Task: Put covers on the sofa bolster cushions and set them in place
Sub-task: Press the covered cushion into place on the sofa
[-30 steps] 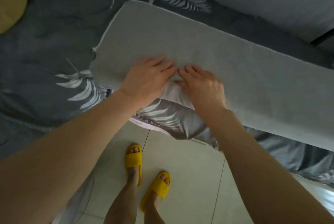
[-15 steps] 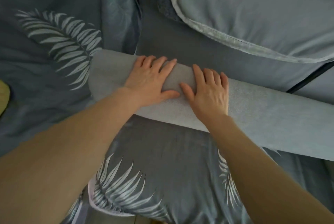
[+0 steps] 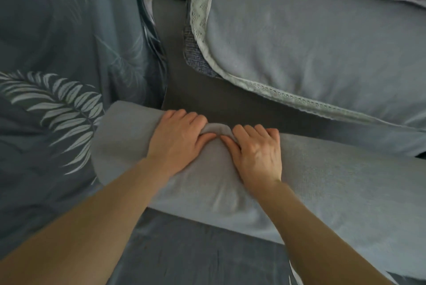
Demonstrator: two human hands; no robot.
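both hands point(image 3: 178, 139) curled gripping bolster point(image 3: 322, 181)

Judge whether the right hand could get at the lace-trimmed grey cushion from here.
Probably yes. The right hand grips the long grey bolster cushion, and only a bare strip of dark sofa fabric lies between it and the lace-trimmed grey cushion.

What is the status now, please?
Left hand and right hand: each grip pinching the bolster cover fabric. Bolster lying on sofa. Nothing in the way.

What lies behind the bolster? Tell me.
Behind the bolster runs a bare dark sofa strip, then a lace-edged cushion. Both hands grip the bolster's far edge; anything beneath it is hidden.
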